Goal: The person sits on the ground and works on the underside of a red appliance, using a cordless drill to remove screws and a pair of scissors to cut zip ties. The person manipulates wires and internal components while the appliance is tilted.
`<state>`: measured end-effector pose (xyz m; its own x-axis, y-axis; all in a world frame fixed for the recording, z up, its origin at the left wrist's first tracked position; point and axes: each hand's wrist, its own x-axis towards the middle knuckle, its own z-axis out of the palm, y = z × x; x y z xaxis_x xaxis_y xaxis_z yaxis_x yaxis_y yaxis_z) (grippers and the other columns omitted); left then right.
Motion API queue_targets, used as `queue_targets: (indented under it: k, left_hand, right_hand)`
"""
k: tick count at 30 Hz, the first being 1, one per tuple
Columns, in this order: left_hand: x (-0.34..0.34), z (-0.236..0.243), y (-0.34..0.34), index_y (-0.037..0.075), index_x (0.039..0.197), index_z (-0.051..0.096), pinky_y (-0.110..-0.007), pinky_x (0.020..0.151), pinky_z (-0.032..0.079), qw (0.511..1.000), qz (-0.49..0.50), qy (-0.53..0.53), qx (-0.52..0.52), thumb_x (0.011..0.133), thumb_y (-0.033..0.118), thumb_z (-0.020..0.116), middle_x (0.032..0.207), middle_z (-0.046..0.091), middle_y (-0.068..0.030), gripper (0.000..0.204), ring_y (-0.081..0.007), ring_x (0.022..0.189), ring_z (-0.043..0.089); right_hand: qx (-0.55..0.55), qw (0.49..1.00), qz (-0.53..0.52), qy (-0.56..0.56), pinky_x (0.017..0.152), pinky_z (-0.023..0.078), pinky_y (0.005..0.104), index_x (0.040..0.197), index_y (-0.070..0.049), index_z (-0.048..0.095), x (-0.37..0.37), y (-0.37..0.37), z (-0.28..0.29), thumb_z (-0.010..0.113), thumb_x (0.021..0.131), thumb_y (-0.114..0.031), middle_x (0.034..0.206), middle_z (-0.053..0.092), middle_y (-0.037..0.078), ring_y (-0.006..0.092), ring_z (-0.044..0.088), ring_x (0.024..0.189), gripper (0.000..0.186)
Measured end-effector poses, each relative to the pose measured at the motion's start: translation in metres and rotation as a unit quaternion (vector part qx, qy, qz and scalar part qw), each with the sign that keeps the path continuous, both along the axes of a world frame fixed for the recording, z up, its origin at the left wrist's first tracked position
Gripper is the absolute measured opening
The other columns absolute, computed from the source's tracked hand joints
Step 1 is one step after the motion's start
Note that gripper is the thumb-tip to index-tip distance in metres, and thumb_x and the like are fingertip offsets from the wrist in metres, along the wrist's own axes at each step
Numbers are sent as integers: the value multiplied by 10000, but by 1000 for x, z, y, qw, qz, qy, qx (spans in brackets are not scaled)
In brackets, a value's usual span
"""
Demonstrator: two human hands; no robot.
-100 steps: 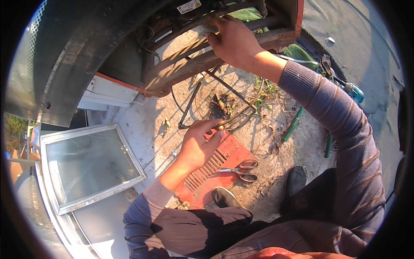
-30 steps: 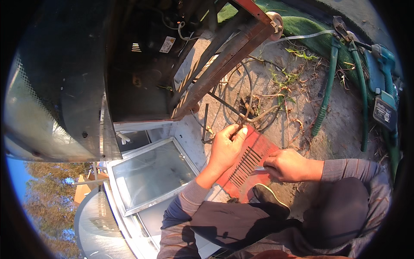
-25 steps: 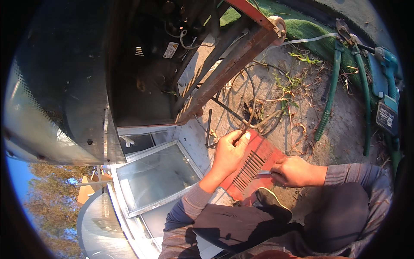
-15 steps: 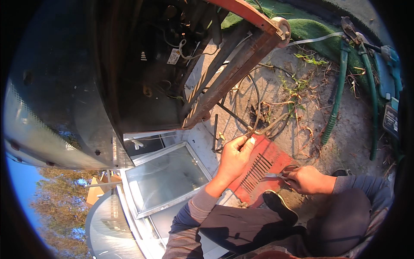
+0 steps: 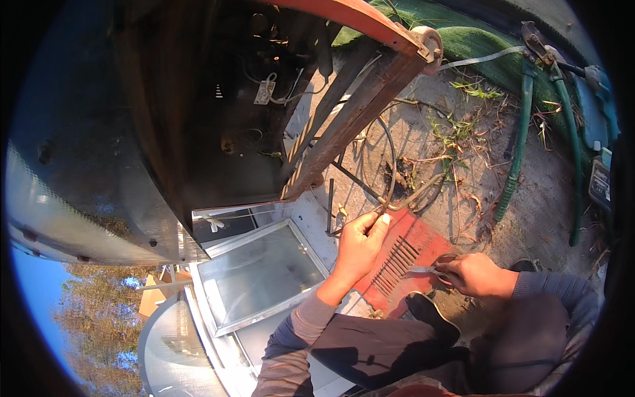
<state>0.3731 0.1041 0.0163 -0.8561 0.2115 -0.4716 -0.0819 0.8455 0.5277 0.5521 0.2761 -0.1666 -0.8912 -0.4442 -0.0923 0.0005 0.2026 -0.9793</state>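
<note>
My left hand (image 5: 360,245) pinches a thin cable (image 5: 394,175) that runs in loops over the dirt, above a red slotted metal panel (image 5: 423,231). My right hand (image 5: 473,274) is closed on the handles of a pair of scissors (image 5: 423,270) lying low over that panel, blades pointing left toward the slots. Beyond both hands is a dark machine body (image 5: 231,139) with an open cavity of wiring, a rusty bottom rail (image 5: 350,116) and a wheel (image 5: 431,56).
At right lie bolt cutters with green handles (image 5: 522,139), a teal power tool (image 5: 595,99) and green matting (image 5: 479,46). Glazed white frames (image 5: 258,274) lean at lower left near a curved clear panel (image 5: 165,344). Dried weeds are scattered on the dirt (image 5: 493,172).
Since the oldest frame, my right hand has left the machine's rail and taken hold of the scissors. The view has turned; my left hand still pinches the cable.
</note>
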Motion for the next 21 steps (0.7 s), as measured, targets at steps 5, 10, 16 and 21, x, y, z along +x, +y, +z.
queue_targets:
  k: [5,10,16,21]
  left_hand:
    - [2,-3,3,-40,1034,749,-243,645,366,999,-10,31,16,1045,200,624,790,568,73,271,-26,731,441]
    - [4,-6,4,-41,967,700,-257,578,301,997,-41,67,24,1049,157,607,732,485,71,233,-31,679,375]
    - [4,-14,0,11,816,594,-284,542,248,992,-60,99,54,1059,163,594,691,403,84,287,-33,653,324]
    - [6,-14,-4,-8,820,592,-301,540,275,985,-89,132,66,1035,172,620,654,403,51,281,-54,637,341]
  right_hand:
    - [-23,1000,-20,3,788,571,496,1084,-63,692,9,-9,-20,635,967,-271,1043,714,151,401,697,923,246]
    - [13,998,-53,29,744,577,492,979,-54,721,12,-10,-24,640,949,-272,885,725,154,388,706,829,234]
    - [113,993,-16,-27,760,549,527,935,-27,644,23,34,-24,633,934,-227,920,687,202,427,673,885,201]
    - [207,960,-179,55,767,557,506,904,-28,631,19,70,-17,675,908,-180,910,659,172,403,667,876,158]
